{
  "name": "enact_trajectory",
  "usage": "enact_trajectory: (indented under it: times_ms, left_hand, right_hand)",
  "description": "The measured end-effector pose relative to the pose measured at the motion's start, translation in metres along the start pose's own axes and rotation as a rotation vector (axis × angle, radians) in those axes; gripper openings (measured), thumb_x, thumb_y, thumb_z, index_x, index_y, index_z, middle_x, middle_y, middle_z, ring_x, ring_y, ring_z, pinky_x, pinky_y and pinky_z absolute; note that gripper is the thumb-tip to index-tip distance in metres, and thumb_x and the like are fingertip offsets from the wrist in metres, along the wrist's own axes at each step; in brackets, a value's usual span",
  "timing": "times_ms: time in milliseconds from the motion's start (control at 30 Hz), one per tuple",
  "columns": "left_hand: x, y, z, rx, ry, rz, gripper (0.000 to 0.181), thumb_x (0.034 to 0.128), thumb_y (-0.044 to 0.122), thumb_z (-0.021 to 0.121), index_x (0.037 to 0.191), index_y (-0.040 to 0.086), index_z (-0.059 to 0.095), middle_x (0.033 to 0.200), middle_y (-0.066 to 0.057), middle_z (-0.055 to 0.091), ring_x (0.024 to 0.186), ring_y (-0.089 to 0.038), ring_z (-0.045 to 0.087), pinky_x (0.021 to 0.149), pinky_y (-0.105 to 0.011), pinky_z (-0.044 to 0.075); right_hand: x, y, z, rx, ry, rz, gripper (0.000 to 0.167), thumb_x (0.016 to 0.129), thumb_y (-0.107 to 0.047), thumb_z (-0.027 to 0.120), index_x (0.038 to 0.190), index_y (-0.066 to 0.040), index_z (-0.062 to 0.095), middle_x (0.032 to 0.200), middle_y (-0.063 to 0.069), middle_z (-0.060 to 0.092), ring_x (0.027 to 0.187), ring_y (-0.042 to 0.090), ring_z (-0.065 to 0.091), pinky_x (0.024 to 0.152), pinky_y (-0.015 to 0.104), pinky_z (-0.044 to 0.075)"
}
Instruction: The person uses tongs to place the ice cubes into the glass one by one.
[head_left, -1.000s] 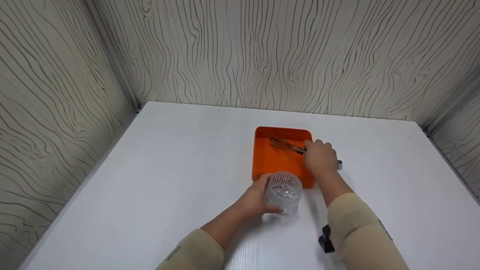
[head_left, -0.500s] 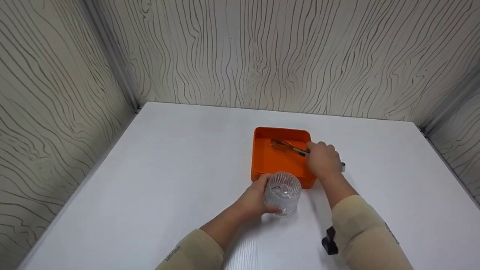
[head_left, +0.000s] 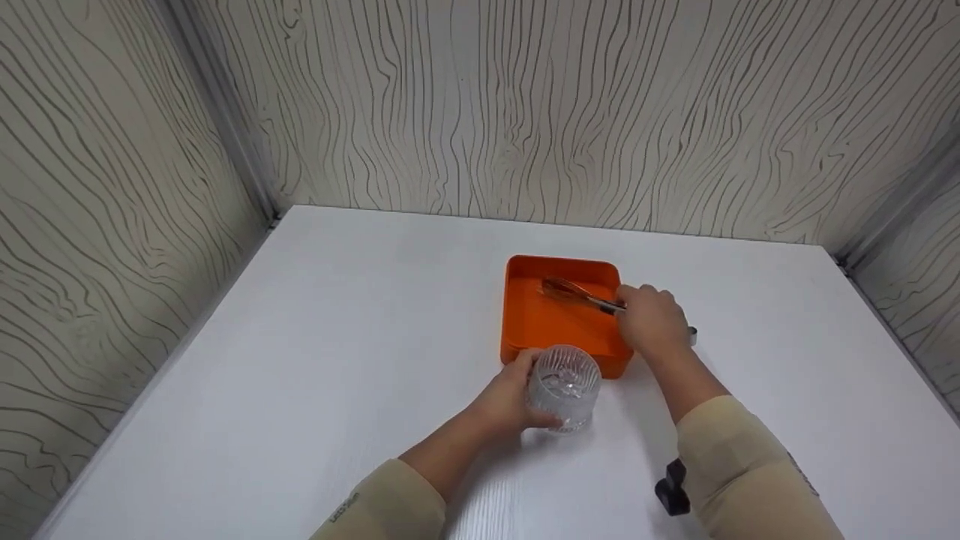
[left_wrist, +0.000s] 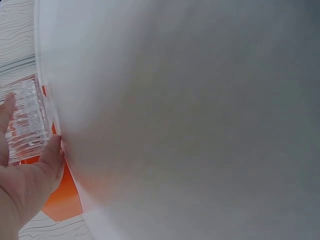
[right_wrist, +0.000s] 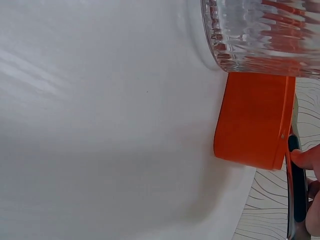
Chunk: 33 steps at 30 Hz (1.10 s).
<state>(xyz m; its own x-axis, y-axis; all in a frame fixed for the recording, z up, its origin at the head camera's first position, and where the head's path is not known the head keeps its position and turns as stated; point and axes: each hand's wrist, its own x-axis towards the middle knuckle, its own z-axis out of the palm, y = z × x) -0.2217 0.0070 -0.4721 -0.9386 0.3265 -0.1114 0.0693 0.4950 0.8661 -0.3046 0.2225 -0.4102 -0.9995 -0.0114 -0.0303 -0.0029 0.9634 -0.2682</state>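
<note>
My left hand [head_left: 504, 397] grips a clear ribbed glass [head_left: 568, 386] around its left side, just in front of the orange tray [head_left: 507, 315]. In the left wrist view the fingers lie along the glass [left_wrist: 27, 122]. Whether it contains anything is unclear. At the tray's right rim my right hand [head_left: 654, 322] holds a whisk [head_left: 574, 291] by its handle. The wire end points left, over or into the tray. The right wrist view shows the dark, metal-edged handle [right_wrist: 298, 187] between thumb and fingers; the glass hides part of the tray there.
A white table [head_left: 360, 315] lies under everything. A wood-grain patterned panel [head_left: 450, 112] closes off the back, with another panel [head_left: 90, 300] at the left. A black object [head_left: 673, 487] shows beside the right sleeve.
My right hand has shifted slightly right and nearer, bringing the whisk's handle with it. The left hand and the glass stay nearly still. The whole head view drifts a little.
</note>
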Motion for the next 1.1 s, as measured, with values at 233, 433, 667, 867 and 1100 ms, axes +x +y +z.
enact_trajectory:
  times_ms: [233,433,667,867,1100]
  left_hand:
    - [0.000,0.000,0.001,0.016,0.002,-0.003,0.079,0.0630,0.027,0.083,0.125,0.037,0.035,0.124,0.013,0.047,0.118,-0.015,0.044,0.102,-0.044,0.035]
    - [-0.001,0.001,0.001,0.016,0.000,0.004,0.080,0.0631,0.026,0.083,0.125,0.037,0.034,0.124,0.012,0.047,0.118,-0.014,0.044,0.103,-0.043,0.035]
    - [0.000,0.001,0.000,0.003,0.002,0.011,0.079,0.0629,0.025,0.084,0.124,0.037,0.035,0.124,0.012,0.048,0.117,-0.015,0.045,0.102,-0.044,0.036]
    - [0.000,0.000,0.000,0.004,0.002,0.027,0.079,0.0630,0.025,0.084,0.125,0.035,0.035,0.124,0.011,0.048,0.117,-0.016,0.045,0.101,-0.045,0.036]
    - [-0.001,0.001,0.000,-0.011,-0.002,0.019,0.079,0.0632,0.024,0.083,0.125,0.035,0.035,0.123,0.012,0.048,0.116,-0.015,0.045,0.101,-0.045,0.036]
  right_hand:
    - [-0.009,0.006,-0.009,0.011,0.023,-0.047,0.022,0.088,-0.012,0.055,0.109,-0.007,0.059,0.091,0.016,0.055,0.082,0.031,0.047,0.072,0.044,0.048]
    - [-0.014,0.016,-0.017,0.040,0.021,-0.082,0.016,0.089,-0.013,0.057,0.104,-0.007,0.060,0.087,0.013,0.056,0.077,0.029,0.048,0.066,0.039,0.047]
    - [-0.022,0.030,-0.023,0.084,0.005,-0.107,0.016,0.089,-0.016,0.058,0.104,-0.010,0.061,0.087,0.011,0.057,0.077,0.027,0.049,0.064,0.037,0.047]
    - [-0.034,0.040,-0.028,0.113,0.016,-0.132,0.017,0.089,-0.015,0.059,0.105,-0.010,0.061,0.089,0.010,0.058,0.078,0.025,0.051,0.065,0.038,0.049]
    - [-0.054,0.048,-0.037,0.160,0.017,-0.172,0.014,0.088,-0.012,0.060,0.101,-0.011,0.061,0.089,0.008,0.057,0.074,0.023,0.049,0.060,0.031,0.045]
